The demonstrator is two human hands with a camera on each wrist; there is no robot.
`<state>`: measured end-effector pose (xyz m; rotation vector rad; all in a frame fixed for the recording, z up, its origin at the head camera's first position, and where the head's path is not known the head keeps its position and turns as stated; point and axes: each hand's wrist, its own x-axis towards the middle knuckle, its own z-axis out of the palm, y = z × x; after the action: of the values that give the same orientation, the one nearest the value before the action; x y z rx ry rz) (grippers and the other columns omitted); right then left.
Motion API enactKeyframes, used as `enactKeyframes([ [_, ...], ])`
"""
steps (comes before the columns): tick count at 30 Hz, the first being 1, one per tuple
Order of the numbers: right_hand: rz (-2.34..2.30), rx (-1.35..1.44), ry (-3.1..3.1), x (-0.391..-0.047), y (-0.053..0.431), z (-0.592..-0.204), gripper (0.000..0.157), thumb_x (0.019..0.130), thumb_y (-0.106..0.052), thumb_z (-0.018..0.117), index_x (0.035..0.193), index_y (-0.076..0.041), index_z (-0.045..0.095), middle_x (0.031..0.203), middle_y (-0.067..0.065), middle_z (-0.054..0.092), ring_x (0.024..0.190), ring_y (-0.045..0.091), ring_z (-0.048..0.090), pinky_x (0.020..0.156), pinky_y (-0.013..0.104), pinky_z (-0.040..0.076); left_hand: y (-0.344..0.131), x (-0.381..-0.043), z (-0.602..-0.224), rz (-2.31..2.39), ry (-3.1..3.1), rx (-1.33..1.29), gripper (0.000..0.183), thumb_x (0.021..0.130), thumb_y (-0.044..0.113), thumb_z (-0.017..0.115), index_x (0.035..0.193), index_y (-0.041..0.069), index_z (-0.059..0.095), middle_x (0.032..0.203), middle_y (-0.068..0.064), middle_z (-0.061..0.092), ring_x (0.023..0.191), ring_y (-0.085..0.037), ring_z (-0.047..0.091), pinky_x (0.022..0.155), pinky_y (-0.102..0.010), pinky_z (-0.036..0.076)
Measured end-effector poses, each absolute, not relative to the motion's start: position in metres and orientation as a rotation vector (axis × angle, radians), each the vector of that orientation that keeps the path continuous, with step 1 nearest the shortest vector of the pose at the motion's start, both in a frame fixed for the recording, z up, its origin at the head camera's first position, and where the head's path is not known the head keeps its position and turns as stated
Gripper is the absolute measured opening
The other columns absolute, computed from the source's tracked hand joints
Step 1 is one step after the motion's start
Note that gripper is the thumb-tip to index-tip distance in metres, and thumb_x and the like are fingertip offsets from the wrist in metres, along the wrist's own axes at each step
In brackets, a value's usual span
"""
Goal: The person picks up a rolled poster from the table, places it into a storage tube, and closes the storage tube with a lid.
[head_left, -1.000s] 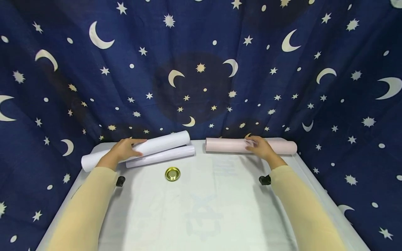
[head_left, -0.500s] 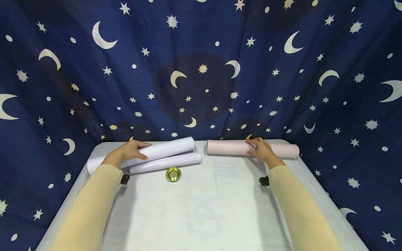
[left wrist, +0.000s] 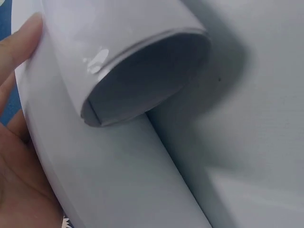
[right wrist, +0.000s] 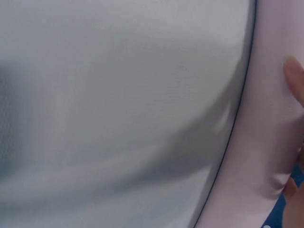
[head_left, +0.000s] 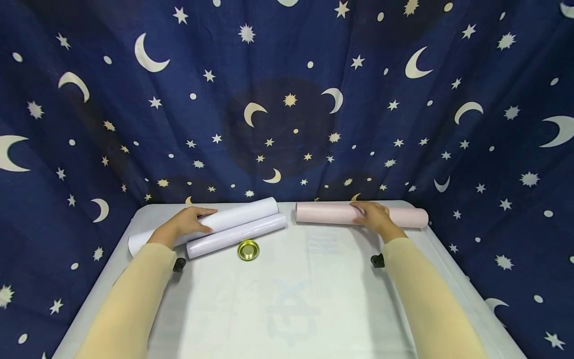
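At the back left of the table, my left hand [head_left: 185, 223] grips a thick white paper roll [head_left: 244, 213], thumb on the near side and fingers over the back. A thinner glossy white roll [head_left: 237, 236] lies along its near side. In the left wrist view, the open hollow end of the thinner roll [left wrist: 118, 28] overlaps the thick roll [left wrist: 123, 171]. My right hand [head_left: 375, 218] holds a pale pink roll [head_left: 325, 213] near its middle at the back right. The right wrist view shows the pink roll [right wrist: 242, 161] slightly dented by the fingers.
A small gold round dish [head_left: 248, 250] sits just in front of the thinner roll. White sheeting covers the table [head_left: 287, 299]. A dark blue curtain [head_left: 287, 124] with moons and stars hangs behind and at both sides.
The thick white roll has shifted slightly right and nearer under my left hand. The thinner roll has moved nearer, its left end most. The pink roll has come slightly nearer; the dish stays put.
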<state>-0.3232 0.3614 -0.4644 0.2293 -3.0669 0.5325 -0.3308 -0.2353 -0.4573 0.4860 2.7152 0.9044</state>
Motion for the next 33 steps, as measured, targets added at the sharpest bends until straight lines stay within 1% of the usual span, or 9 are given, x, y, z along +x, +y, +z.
enactKeyframes([
  [2,0.548,0.239,-3.062,-0.322,0.362,-0.465,0.061,0.088,-0.025,0.078,0.144,-0.016,0.054,0.148,0.022,0.048,0.136,0.047,0.037,0.104,0.067,0.021,-0.233,-0.328,-0.456,0.883,2.743,0.486,0.069,0.084,0.027,0.083,0.146,0.016,0.055,0.146,-0.017,0.053,0.134,-0.04,0.047,0.109,-0.058,0.036],
  [6,0.555,0.247,-3.057,-0.322,0.361,-0.464,0.061,0.088,-0.025,0.079,0.143,-0.015,0.055,0.148,0.021,0.048,0.136,0.047,0.037,0.104,0.067,0.022,-0.228,-0.321,-0.453,0.837,2.822,0.489,0.065,0.084,0.028,0.082,0.143,0.018,0.058,0.143,-0.017,0.055,0.128,-0.04,0.052,0.106,-0.057,0.04],
  [10,0.553,0.261,-3.061,-0.319,0.359,-0.463,0.061,0.089,-0.024,0.077,0.144,-0.013,0.053,0.148,0.022,0.047,0.136,0.048,0.035,0.105,0.068,0.021,-0.221,-0.313,-0.452,0.779,2.897,0.597,0.059,0.087,0.026,0.079,0.142,0.016,0.059,0.143,-0.015,0.056,0.131,-0.039,0.05,0.108,-0.057,0.038],
  [14,0.558,0.286,-3.069,-0.317,0.356,-0.463,0.063,0.091,-0.023,0.075,0.147,-0.011,0.049,0.15,0.022,0.044,0.137,0.049,0.032,0.109,0.067,0.015,-0.215,-0.302,-0.454,0.781,2.972,0.729,0.051,0.09,0.02,0.075,0.138,0.009,0.061,0.14,-0.014,0.058,0.133,-0.038,0.049,0.111,-0.055,0.036],
  [17,0.523,0.307,-3.074,-0.316,0.355,-0.464,0.066,0.091,-0.024,0.075,0.15,-0.012,0.046,0.153,0.023,0.041,0.137,0.05,0.029,0.11,0.066,0.012,-0.21,-0.292,-0.455,0.825,3.01,0.747,0.047,0.091,0.018,0.074,0.136,0.009,0.063,0.137,-0.014,0.061,0.132,-0.037,0.051,0.111,-0.054,0.037],
  [23,0.484,0.301,-3.089,-0.318,0.355,-0.464,0.075,0.087,-0.023,0.079,0.153,-0.015,0.042,0.155,0.023,0.037,0.139,0.049,0.026,0.106,0.067,0.013,-0.201,-0.276,-0.465,0.858,3.053,0.767,0.038,0.091,0.018,0.075,0.128,0.011,0.069,0.131,-0.014,0.065,0.127,-0.037,0.054,0.109,-0.052,0.038],
  [27,0.489,0.312,-3.086,-0.319,0.357,-0.466,0.076,0.086,-0.023,0.08,0.152,-0.016,0.044,0.153,0.023,0.039,0.139,0.047,0.028,0.104,0.067,0.014,-0.197,-0.27,-0.472,0.857,3.084,0.808,0.033,0.091,0.017,0.075,0.123,0.01,0.072,0.127,-0.012,0.067,0.124,-0.035,0.056,0.109,-0.051,0.039],
  [33,0.513,0.393,-3.031,-0.321,0.363,-0.473,0.076,0.082,-0.023,0.084,0.149,-0.012,0.048,0.147,0.023,0.047,0.137,0.044,0.037,0.108,0.064,0.017,-0.195,-0.263,-0.477,0.893,3.098,0.793,0.033,0.09,0.017,0.076,0.122,0.011,0.072,0.125,-0.01,0.068,0.122,-0.035,0.057,0.108,-0.051,0.04],
])
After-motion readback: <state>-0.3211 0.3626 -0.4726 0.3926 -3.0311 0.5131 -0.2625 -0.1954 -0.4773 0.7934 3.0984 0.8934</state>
